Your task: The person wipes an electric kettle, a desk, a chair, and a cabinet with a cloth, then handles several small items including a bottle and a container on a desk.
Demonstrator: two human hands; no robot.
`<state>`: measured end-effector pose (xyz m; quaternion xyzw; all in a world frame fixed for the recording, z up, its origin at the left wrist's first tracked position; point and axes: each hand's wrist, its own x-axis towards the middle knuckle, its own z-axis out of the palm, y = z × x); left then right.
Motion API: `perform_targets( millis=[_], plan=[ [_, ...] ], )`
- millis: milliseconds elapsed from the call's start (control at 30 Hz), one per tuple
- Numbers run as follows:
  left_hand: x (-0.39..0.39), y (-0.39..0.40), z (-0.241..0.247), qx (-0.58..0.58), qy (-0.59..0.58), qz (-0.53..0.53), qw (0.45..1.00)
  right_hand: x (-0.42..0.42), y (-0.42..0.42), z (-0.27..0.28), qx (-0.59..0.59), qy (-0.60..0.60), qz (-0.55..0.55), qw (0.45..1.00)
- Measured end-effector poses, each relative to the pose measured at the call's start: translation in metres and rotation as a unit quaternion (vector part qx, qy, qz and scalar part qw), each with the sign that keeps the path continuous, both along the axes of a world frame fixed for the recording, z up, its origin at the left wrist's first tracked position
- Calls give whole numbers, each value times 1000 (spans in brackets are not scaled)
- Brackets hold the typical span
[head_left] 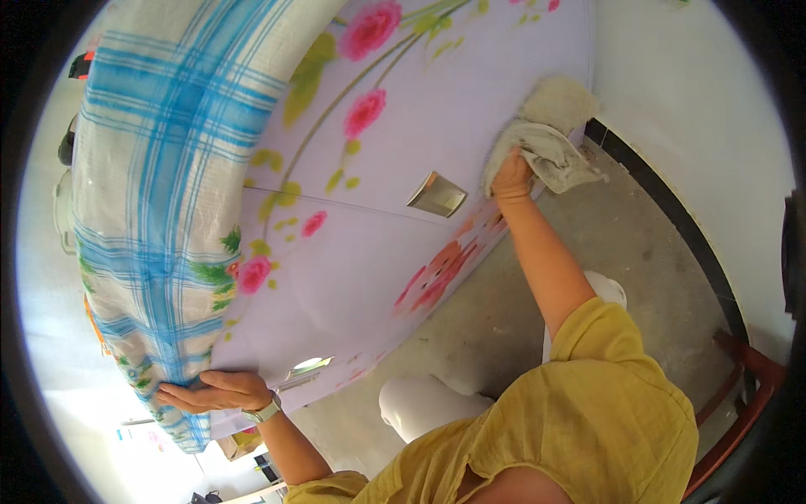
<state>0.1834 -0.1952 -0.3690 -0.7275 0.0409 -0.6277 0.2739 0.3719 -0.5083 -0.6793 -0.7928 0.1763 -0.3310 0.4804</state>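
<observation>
My right hand point(513, 173) grips a grey-white cleaning cloth point(560, 157), which is bunched and partly blurred. The cloth is against the lower right end of a lilac, flower-printed front point(315, 264) of a cabinet or large appliance. A recessed metal handle point(437, 194) sits left of that hand, by a thin seam between panels. My left hand point(217, 392), with a watch point(263, 408) on its wrist, rests flat on a blue-and-white plaid cover point(176, 126) draped over the top. A second metal handle point(308, 368) is just right of it.
A white wall point(686, 94) with a black skirting strip point(667, 220) borders the grey floor point(636, 252) on the right. A reddish-brown wooden chair point(749, 403) stands at lower right. Beyond the cover lies a pale pot-like container point(63, 211). A box point(238, 444) is at lower left.
</observation>
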Motion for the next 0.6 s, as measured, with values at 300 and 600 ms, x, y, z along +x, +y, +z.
perform_targets(
  millis=[300,600],
  plan=[
    [4,-5,0,-11,0,-1,1000,-65,67,-71,268,251,-11,930],
    [-4,5,-1,-8,2,10,1000,-62,43,76,124,133,34,983]
  ],
)
